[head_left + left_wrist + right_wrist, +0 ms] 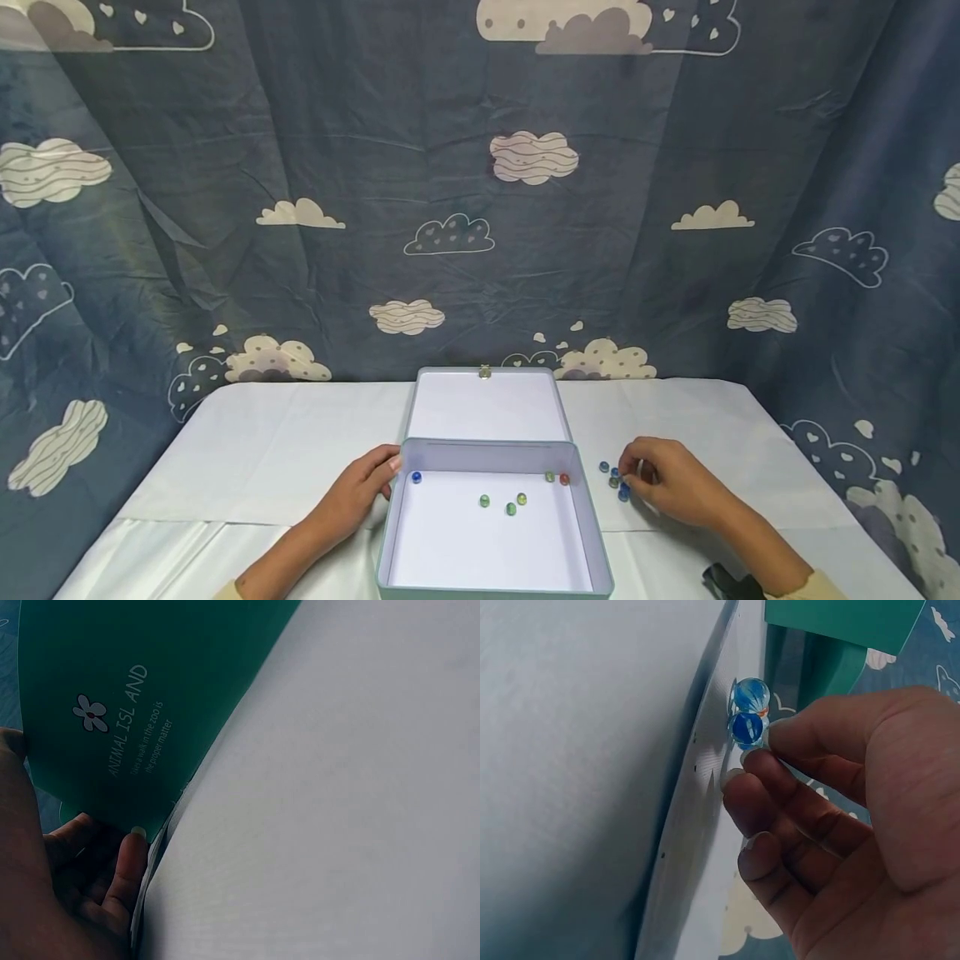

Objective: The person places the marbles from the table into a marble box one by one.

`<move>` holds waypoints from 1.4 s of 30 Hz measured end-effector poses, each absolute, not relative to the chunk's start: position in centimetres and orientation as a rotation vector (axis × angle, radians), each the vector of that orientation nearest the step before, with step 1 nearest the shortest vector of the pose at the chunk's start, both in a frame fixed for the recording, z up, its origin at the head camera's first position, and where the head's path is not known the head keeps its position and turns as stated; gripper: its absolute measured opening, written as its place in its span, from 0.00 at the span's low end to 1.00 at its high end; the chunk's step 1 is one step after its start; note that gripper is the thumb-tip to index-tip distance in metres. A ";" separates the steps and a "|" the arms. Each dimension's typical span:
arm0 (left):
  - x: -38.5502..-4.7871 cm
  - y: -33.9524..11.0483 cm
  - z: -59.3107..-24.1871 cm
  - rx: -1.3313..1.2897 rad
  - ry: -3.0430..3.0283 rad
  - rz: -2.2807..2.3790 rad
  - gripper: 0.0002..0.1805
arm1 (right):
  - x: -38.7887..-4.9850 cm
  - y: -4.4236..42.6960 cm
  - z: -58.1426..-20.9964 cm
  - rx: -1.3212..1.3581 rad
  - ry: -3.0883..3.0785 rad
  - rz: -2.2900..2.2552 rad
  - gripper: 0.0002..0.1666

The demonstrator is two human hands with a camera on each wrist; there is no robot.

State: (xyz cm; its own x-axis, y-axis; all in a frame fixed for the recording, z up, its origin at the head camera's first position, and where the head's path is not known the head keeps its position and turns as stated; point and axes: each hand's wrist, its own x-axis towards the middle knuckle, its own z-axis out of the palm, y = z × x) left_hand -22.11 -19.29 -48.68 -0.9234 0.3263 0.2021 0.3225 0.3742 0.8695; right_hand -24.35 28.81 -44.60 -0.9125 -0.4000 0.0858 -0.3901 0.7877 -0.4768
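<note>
An open box [495, 593], green outside and pale inside, holds a blue marble [416, 477], a red marble [564, 479] and several green ones [484, 501]. My left hand [356, 496] grips its left side near the back corner; the left wrist view shows the thumb and fingers [129, 870] at the green wall [97, 645]. Right of the box, my right hand [678, 482] is at a small group of marbles [614, 482]. In the right wrist view the thumb and index tips nearly meet beside blue marbles [751, 695]; whether they pinch one is unclear.
The box's lid [487, 408] lies back behind it, with a metal clasp [485, 372] on its far edge. A white cloth [300, 425] covers the table. Dark blue curtains [450, 108] with cloud patterns hang behind and at both sides. A black object [731, 583] is by the right wrist.
</note>
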 end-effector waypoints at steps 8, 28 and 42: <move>-21.8 -19.2 -48.7 0.583 2.600 1.636 0.22 | -24.2 28.8 -45.0 -0.625 2.925 -0.784 0.09; -22.0 -19.2 -48.7 0.578 2.609 1.644 0.21 | -24.2 28.8 -45.1 -0.578 2.951 -0.755 0.13; -22.0 -19.2 -48.4 0.605 2.605 1.633 0.22 | -24.0 28.7 -44.4 -0.562 2.932 -0.783 0.13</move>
